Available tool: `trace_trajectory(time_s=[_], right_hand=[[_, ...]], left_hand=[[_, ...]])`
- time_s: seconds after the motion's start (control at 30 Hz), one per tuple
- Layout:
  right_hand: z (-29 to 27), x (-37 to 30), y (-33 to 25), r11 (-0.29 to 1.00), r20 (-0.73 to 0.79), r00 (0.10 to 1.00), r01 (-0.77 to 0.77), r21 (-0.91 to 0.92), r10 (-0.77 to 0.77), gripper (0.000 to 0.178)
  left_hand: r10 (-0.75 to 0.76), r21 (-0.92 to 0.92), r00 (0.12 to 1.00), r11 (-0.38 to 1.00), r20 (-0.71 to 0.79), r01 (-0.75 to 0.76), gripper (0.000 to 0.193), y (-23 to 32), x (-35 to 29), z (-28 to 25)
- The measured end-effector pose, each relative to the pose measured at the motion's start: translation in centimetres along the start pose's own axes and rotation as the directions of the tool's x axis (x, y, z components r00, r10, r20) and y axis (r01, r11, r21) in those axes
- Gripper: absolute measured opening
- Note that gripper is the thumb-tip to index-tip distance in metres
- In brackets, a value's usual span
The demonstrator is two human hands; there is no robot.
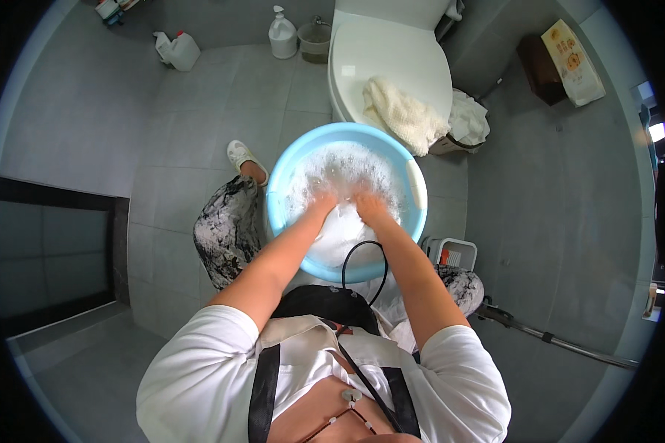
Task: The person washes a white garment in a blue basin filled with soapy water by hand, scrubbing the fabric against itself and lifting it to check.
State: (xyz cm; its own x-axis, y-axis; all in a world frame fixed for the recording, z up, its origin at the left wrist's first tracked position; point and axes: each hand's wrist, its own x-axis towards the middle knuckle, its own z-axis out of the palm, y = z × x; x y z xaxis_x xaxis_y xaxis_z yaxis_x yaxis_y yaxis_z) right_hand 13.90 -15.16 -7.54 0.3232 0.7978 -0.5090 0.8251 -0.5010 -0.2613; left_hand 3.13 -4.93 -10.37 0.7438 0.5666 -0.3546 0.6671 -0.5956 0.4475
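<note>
A round light-blue basin [275,203] full of foamy water sits between my legs. My left hand [324,202] and my right hand [369,205] are side by side in the suds near its middle. Foam and splashing blur hide the fingers of both. White cloth [341,232] bulges up wet between my wrists and the basin's near side, right by both hands. Whether the fingers grip it does not show. A pale bar-like piece [416,183] lies along the basin's right rim.
Behind the basin stands a toilet [388,55] with a cream knitted cloth [403,111] draped on its front. A filled waste bin [462,125] is beside it. A pump bottle [282,35], a small bucket [315,43] and a white jug [179,53] stand along the back wall. A black cord [345,269] loops over the near rim.
</note>
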Motion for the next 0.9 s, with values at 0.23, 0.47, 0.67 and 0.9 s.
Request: trace_trajectory(time_s=[0.23, 0.47, 0.67, 0.9], right_hand=[[11.0, 9.8, 6.2, 0.947, -0.305, 0.946, 0.194, 0.255, -0.112, 0.057], [-6.1, -1.4, 0.1, 0.977, -0.179, 0.978, 0.071, -0.203, -0.109, 0.029], [-9.7, -4.8, 1.8, 0.985, -0.231, 0.973, 0.058, 0.163, -0.019, 0.032], [-7.8, -5.9, 1.8, -0.114, -0.219, 0.944, 0.253, 0.961, 0.246, 0.037]], left_hand=[[0.135, 0.080, 0.991, 0.988, -0.022, -0.133, 0.036, -0.4, 1.5, 1.9], [0.223, 0.147, 0.940, 0.953, 0.257, -0.266, 0.031, 1.3, -0.3, -9.2], [0.217, -0.297, 0.976, 0.930, -0.026, -0.215, 0.038, -0.3, -1.9, -11.5], [-0.044, -0.976, 0.994, -0.197, 0.101, 0.091, 0.039, 1.2, -1.7, -10.2]])
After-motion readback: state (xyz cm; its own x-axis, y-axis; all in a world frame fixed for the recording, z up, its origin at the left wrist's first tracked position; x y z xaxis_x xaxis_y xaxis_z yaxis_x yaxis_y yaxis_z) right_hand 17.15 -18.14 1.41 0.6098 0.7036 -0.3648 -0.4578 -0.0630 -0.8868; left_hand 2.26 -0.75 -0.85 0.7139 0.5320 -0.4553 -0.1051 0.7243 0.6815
